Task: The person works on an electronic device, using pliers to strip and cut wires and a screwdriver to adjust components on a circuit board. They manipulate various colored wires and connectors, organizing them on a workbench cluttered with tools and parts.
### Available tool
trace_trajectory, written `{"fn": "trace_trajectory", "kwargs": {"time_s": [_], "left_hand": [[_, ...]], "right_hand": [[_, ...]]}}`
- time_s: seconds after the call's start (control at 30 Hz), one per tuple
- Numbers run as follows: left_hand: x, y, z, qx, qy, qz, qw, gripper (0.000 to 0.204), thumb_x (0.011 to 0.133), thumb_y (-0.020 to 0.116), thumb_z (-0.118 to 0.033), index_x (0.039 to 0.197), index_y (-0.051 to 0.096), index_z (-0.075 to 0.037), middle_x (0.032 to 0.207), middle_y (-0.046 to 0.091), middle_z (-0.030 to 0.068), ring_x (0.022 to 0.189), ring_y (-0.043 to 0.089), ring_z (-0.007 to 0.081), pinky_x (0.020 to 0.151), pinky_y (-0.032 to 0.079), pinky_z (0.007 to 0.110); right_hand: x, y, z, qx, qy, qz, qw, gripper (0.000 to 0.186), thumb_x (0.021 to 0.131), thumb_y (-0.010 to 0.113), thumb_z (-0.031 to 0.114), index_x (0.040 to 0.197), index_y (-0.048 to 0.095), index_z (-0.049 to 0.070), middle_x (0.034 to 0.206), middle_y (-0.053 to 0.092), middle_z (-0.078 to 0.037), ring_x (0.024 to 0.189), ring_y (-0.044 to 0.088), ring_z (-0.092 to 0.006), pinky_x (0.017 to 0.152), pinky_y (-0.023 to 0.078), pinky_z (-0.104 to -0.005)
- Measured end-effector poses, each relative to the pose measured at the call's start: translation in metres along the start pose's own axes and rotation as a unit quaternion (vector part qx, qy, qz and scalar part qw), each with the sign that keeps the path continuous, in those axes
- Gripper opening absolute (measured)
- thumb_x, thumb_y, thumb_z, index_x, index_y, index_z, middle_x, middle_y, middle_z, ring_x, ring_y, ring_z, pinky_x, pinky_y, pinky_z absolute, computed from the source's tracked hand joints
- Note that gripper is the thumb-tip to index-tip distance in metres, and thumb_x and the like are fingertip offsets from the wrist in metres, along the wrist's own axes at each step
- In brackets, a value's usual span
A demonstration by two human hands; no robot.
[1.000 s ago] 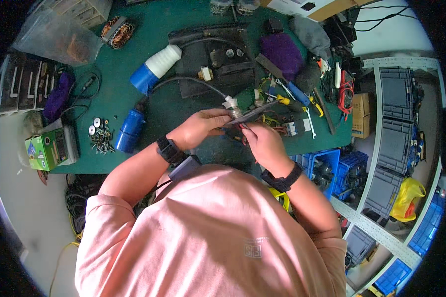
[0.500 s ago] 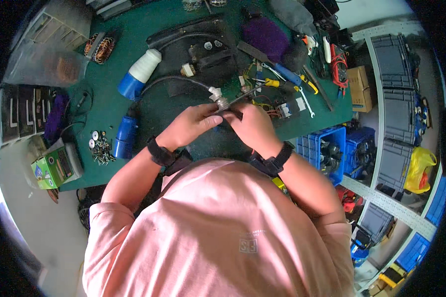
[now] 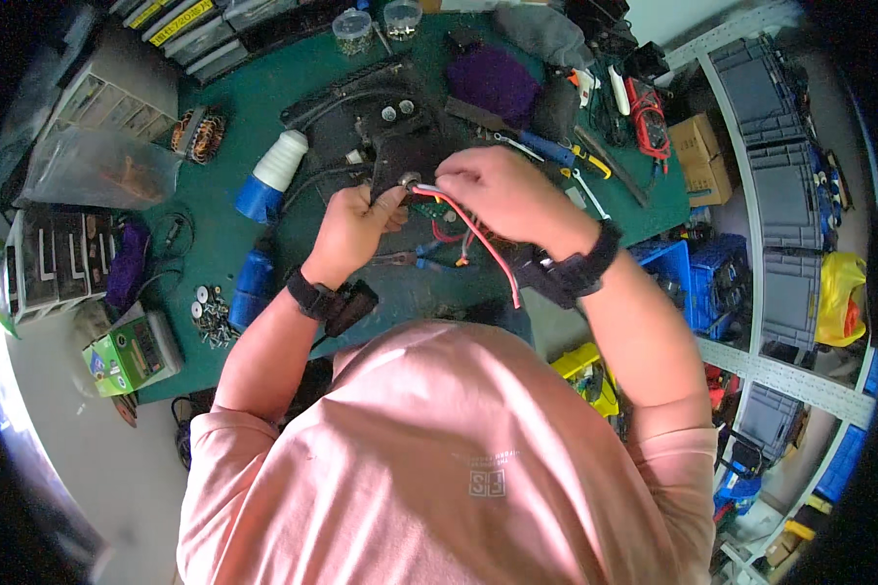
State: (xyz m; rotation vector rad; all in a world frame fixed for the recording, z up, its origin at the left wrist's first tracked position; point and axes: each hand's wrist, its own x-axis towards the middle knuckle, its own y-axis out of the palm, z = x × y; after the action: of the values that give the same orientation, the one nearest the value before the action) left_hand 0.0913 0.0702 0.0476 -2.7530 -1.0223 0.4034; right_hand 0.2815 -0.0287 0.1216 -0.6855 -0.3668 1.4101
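My left hand (image 3: pixel 351 229) grips the edge of a black plate (image 3: pixel 392 156) with a metal round fitting (image 3: pixel 409 181) in it. A red and a white wire (image 3: pixel 497 254) come out of the fitting and hang down to the right. My right hand (image 3: pixel 502 200) is just right of the fitting, fingers curled at the wires; what they hold is hidden. Below lie pliers (image 3: pixel 419 260). A blue-and-white plug (image 3: pixel 274 169) and a blue plug (image 3: pixel 253 288) lie to the left, beside black cable.
Screws and washers (image 3: pixel 215 317), a green box (image 3: pixel 124 354) and drawer units (image 3: pixel 54 263) are at the left. Tools (image 3: pixel 556 151), a red-cabled meter (image 3: pixel 647 117) and purple cloth (image 3: pixel 488 88) lie at the back right. Shelves of grey bins (image 3: pixel 785 292) and blue crates (image 3: pixel 712 283) stand right.
The plate has turned upward, showing the fitting and the hanging red and white wires. My left hand has moved left; my right hand has risen over to the fitting's right.
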Motion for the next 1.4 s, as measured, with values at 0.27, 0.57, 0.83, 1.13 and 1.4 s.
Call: {"fn": "trace_trajectory", "kwargs": {"time_s": [0.27, 0.57, 0.83, 1.13, 1.4], "left_hand": [[0.009, -0.025, -0.009, -0.215, -0.037, 0.016, 0.976, 0.045, 0.098, 0.056, -0.033, 0.085, 0.063, 0.009, 0.075, 0.069, 0.0183, 0.064, 0.068, 0.0211, 0.059, 0.054, 0.028], [0.010, -0.056, -0.004, -0.383, -0.034, 0.034, 0.923, 0.039, 0.098, 0.055, -0.034, 0.099, 0.059, 0.005, 0.081, 0.068, 0.0188, 0.065, 0.068, 0.0250, 0.062, 0.057, 0.034], [-0.008, -0.070, -0.019, -0.428, -0.040, -0.001, 0.903, 0.035, 0.098, 0.056, -0.034, 0.102, 0.057, 0.001, 0.080, 0.067, 0.0178, 0.065, 0.067, 0.0263, 0.060, 0.056, 0.036], [-0.020, -0.078, -0.016, -0.351, -0.024, -0.015, 0.936, 0.037, 0.099, 0.053, -0.034, 0.100, 0.057, 0.003, 0.084, 0.069, 0.0190, 0.073, 0.069, 0.0258, 0.071, 0.055, 0.037], [-0.019, -0.085, 0.004, -0.384, -0.001, 0.026, 0.923, 0.034, 0.098, 0.056, -0.028, 0.112, 0.056, 0.004, 0.098, 0.068, 0.0171, 0.087, 0.068, 0.0251, 0.081, 0.057, 0.039]], "right_hand": [[-0.025, -0.066, 0.005, 0.020, 0.015, -0.127, 0.992, 0.023, 0.087, 0.066, 0.018, 0.099, 0.067, -0.001, 0.084, 0.069, -0.013, 0.074, 0.064, -0.0181, 0.070, 0.050, -0.0309], [-0.009, -0.038, -0.011, 0.188, 0.109, -0.197, 0.956, 0.029, 0.090, 0.065, 0.019, 0.109, 0.064, -0.003, 0.090, 0.067, -0.006, 0.077, 0.062, -0.0119, 0.067, 0.051, -0.0260], [0.004, -0.023, 0.010, 0.447, 0.099, -0.085, 0.885, 0.022, 0.096, 0.057, 0.022, 0.103, 0.063, 0.003, 0.087, 0.067, -0.005, 0.072, 0.062, -0.0101, 0.060, 0.048, -0.0230], [0.015, -0.014, 0.035, 0.269, 0.029, -0.092, 0.958, 0.014, 0.091, 0.065, 0.016, 0.090, 0.063, 0.003, 0.071, 0.062, 0.000, 0.059, 0.057, -0.0068, 0.053, 0.045, -0.0219], [0.014, -0.004, 0.038, 0.252, -0.008, -0.110, 0.961, 0.019, 0.086, 0.071, 0.016, 0.082, 0.060, 0.002, 0.065, 0.060, -0.002, 0.056, 0.056, -0.0084, 0.051, 0.044, -0.0254]]}}
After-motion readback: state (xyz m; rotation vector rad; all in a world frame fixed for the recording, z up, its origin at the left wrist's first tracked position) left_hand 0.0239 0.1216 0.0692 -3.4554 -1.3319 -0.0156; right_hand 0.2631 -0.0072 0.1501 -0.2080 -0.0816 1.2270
